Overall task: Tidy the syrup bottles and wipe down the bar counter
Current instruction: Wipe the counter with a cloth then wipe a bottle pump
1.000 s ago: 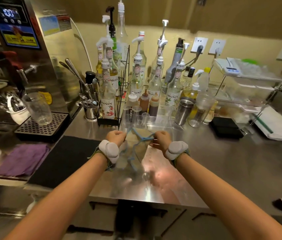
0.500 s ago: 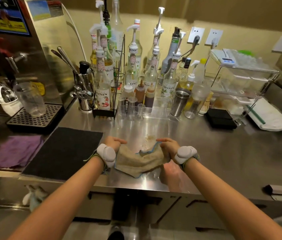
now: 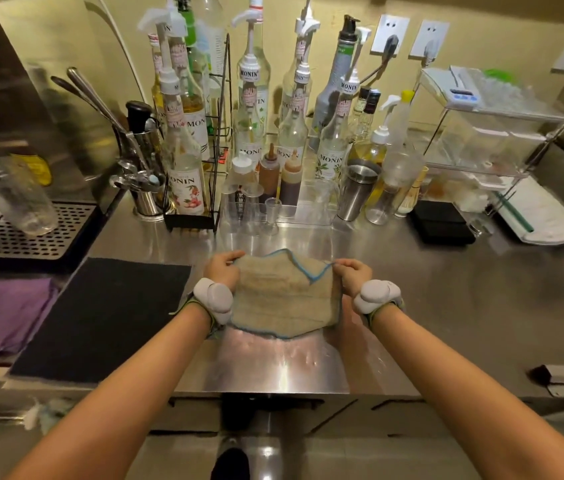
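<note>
Left hand (image 3: 222, 268) and right hand (image 3: 352, 274) pinching opposite top corners of beige cloth (image 3: 282, 299). Stretched flat between them. Syrup bottles (image 3: 252, 109) beyond.

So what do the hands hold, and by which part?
Both hold one cloth: the left hand pinches its far left corner, the right hand its far right corner.

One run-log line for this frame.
phase: wiping prep | left hand: grips cloth | right hand: grips cloth | cloth: spread flat between hands over counter | syrup bottles: upright at back
</note>
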`<state>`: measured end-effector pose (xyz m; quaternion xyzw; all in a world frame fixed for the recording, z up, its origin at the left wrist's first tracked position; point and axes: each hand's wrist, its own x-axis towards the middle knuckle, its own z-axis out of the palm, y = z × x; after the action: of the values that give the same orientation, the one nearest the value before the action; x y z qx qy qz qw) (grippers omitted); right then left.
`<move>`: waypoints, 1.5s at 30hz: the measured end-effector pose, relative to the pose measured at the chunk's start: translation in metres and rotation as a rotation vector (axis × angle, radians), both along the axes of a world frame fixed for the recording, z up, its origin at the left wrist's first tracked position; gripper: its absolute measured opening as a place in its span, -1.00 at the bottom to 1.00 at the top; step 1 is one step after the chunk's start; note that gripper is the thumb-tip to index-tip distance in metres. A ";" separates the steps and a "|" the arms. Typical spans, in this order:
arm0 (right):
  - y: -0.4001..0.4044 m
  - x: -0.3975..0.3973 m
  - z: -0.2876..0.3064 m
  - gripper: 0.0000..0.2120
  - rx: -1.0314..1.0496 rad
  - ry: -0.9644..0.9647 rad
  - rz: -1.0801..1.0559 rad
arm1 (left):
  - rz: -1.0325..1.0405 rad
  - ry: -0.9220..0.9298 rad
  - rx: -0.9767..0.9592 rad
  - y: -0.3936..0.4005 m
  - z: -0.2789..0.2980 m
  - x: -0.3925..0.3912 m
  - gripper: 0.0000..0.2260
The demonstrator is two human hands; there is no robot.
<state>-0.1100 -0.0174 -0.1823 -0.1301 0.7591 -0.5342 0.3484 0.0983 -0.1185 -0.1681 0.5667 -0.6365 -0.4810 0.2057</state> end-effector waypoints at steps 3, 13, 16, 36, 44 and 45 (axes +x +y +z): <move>-0.010 -0.008 -0.001 -0.91 0.014 -0.010 -0.014 | 0.008 0.024 0.045 -0.012 -0.005 -0.017 -0.75; -0.032 0.015 -0.013 -0.85 0.194 -0.221 0.306 | -0.184 0.114 0.341 -0.022 -0.032 -0.053 -0.52; -0.038 0.017 -0.023 -0.74 0.200 -0.094 0.345 | -0.220 0.078 0.359 -0.023 -0.034 -0.062 -0.47; -0.094 0.000 -0.063 -0.38 0.569 0.523 0.855 | -0.547 -0.551 0.033 -0.058 -0.063 -0.095 -0.20; -0.066 0.012 -0.059 -0.35 0.603 0.597 0.929 | -0.554 -0.521 0.008 -0.028 -0.071 -0.074 -0.15; -0.060 0.015 -0.058 -0.35 0.609 0.598 0.941 | -0.550 -0.519 0.011 -0.022 -0.070 -0.071 -0.15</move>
<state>-0.0954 -0.0775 -0.2399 -0.4885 0.8031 -0.0248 0.3403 0.0271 -0.1402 -0.2382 0.4785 -0.7934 -0.3621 -0.1020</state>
